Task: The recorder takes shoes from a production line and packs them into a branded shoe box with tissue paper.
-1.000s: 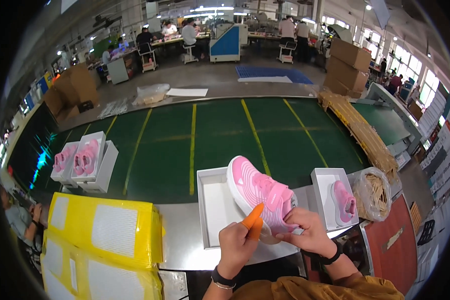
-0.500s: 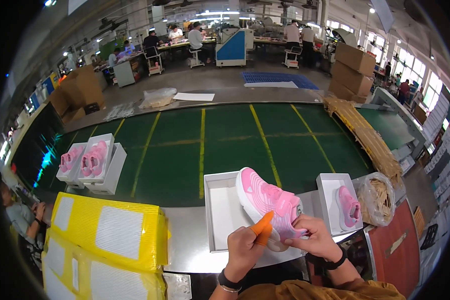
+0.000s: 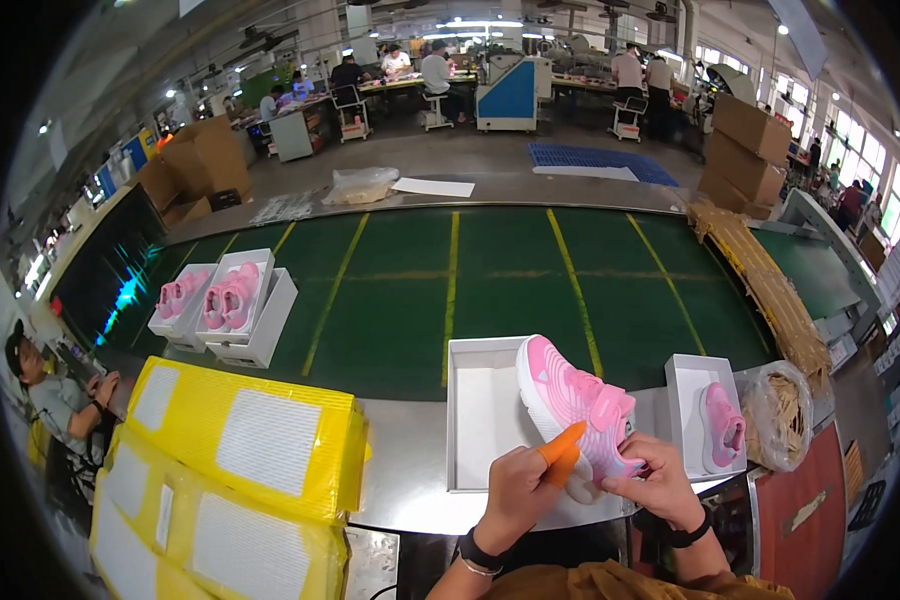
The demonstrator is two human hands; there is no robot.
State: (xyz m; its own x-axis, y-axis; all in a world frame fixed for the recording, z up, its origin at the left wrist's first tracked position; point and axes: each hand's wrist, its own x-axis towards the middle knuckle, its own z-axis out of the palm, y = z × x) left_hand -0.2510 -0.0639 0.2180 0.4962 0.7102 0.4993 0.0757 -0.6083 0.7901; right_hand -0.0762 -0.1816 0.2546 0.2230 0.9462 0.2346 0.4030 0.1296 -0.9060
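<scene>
Belt (image 3: 400, 310) framed farther right, shoe (image 3: 562, 388) held

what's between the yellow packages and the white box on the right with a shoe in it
The head view shows another open white box there, then a pink shoe held by the left hand and right hand.

Orange finger covers (image 3: 566, 439), black wristbands (image 3: 690, 534) (pale bracelet (image 3: 478, 570) left), brown garment (image 3: 640, 582).
</scene>
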